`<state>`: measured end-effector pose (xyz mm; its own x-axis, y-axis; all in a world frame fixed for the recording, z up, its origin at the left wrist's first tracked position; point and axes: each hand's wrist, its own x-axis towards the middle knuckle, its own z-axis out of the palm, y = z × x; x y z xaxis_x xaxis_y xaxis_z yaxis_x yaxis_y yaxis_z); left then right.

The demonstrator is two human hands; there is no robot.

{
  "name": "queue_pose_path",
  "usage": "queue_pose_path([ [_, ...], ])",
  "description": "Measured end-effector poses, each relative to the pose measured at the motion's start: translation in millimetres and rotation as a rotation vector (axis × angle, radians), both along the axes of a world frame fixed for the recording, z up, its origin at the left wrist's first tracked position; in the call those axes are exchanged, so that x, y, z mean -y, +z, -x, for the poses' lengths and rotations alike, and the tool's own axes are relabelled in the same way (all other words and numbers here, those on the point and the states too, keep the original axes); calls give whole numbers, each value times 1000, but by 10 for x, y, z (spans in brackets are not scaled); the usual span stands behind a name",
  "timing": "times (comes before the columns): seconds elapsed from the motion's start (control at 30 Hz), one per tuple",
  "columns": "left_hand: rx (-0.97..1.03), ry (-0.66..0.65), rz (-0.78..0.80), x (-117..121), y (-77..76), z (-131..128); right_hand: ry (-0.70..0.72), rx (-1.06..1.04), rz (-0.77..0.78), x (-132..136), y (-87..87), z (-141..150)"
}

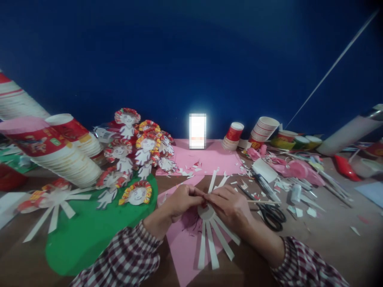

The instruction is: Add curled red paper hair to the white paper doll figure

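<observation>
Left grip (183, 200), right grip (231, 204) pinching strip-cut cup (207, 215).

Across the worktop (332, 243), paper dolls (146, 145) left of a cut cup (206, 213).
Scissors (264, 206) lie to its right; a cup stack (70, 163), far left.

Consists of a white cup (206, 215), slit into long, narrow strips splayed like rays around a small round base. Is held midscene over a pink sheet (183, 252), perhaps touching it. Fans four straight, plain strips toward the near side and near right; points at least two more far.
</observation>
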<state>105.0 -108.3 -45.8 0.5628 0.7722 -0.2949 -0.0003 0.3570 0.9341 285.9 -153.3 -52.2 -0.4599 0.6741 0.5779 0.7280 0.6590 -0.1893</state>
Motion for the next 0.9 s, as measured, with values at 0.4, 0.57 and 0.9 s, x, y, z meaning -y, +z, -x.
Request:
queue_pose_path([
  [0.4,-41,26,48,-7,-3,10,37,-6,-31,17,39,-27],
  [0.57,-57,17,19,-7,-8,13,35,0,-28,21,36,-18],
  [0.9,-48,-13,-44,-6,-32,15,23,36,-1,14,58,-11],
])
